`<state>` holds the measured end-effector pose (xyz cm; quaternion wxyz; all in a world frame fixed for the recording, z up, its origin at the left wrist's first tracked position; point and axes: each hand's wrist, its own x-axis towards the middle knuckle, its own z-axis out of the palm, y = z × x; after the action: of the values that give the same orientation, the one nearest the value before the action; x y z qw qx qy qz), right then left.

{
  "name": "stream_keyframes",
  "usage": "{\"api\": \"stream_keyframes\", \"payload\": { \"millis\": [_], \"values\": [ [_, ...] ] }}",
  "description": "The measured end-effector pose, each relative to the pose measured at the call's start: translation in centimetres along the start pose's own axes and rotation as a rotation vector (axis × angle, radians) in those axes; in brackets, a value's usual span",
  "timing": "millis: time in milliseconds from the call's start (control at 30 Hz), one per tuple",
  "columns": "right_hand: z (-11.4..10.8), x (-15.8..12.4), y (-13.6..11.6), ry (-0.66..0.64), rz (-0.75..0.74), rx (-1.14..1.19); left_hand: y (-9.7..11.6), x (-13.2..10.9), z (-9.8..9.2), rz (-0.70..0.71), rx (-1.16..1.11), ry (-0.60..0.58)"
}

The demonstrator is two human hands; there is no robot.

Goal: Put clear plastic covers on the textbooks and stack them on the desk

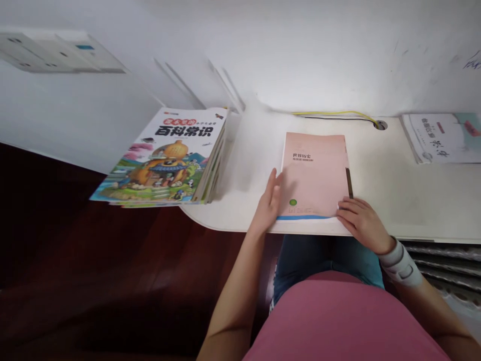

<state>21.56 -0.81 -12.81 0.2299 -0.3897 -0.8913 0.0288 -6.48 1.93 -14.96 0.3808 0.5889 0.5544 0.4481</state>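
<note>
Pink booklet [315, 175] is laid flat on the white counter [394, 195], directly in front of the seated person, cover up, with its bottom edge near the counter's front edge. It is set square between the two hands, presumably so both sides can be reached equally.

Left hand [269, 203]: held upright on its side against the booklet's left edge, fingers extended, not closed on anything; the edge is probably being steadied or lined up that way. Right hand [363, 220]: fingers bent over the lower right corner, touching it; whether the corner is pinched or only pressed cannot be told, as the underside is hidden. The corner is perhaps chosen as the handiest point for control. A dark strip [349, 182] is seen along the right edge; its origin is unclear.

Stack of books [165, 165] is placed at the counter's left end, seemingly overhanging it, likely so that the middle is left for handling. More books [439, 138] are laid at the far right, well apart. Yellow cable [330, 113] is run along the back to a round hole [381, 125], likely for tidiness.
</note>
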Motion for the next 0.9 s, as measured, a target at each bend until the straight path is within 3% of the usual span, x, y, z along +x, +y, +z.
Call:
{"api": "stream_keyframes", "payload": {
  "millis": [67,133,200,267,333,433,467,567,633,700,800,900],
  "values": [
    [0.1,-0.1,-0.5,0.025,0.02,0.015,-0.4,0.3,0.0,0.005,-0.101,0.038],
    [0.2,-0.2,-1.0,0.072,0.075,0.048,-0.6,0.6,-0.1,0.035,-0.173,0.168],
    [0.5,-0.6,-1.4,0.162,0.154,0.105,-0.4,0.5,0.0,0.065,-0.172,0.321],
    [0.9,-1.0,-1.6,0.261,0.228,0.172,0.5,-0.3,0.6,0.102,-0.078,0.394],
    [1.3,-1.4,-1.6,0.33,0.283,0.224,2.2,-1.6,2.1,0.164,0.083,0.327],
    [1.5,-1.6,-1.8,0.347,0.3,0.27,5.2,-3.1,5.9,0.25,0.288,0.074],
    [1.4,-1.6,-1.8,0.329,0.284,0.272,6.1,-3.2,7.3,0.26,0.314,0.036],
    [0.5,-1.9,-1.1,0.284,0.265,0.218,8.2,-2.2,10.5,0.318,0.361,0.071],
    [-0.4,-2.5,0.2,0.313,0.349,0.108,8.7,-1.0,11.7,0.394,0.429,0.038],
    [-1.2,-3.7,2.0,0.336,0.482,-0.048,8.8,0.0,12.7,0.461,0.539,-0.076],
    [-1.7,-5.6,4.4,0.255,0.621,-0.23,8.8,0.3,14.3,0.563,0.711,-0.254],
    [-1.5,-6.7,5.5,0.182,0.648,-0.262,8.6,-0.1,16.0,0.688,0.811,-0.395]
  ]
}}
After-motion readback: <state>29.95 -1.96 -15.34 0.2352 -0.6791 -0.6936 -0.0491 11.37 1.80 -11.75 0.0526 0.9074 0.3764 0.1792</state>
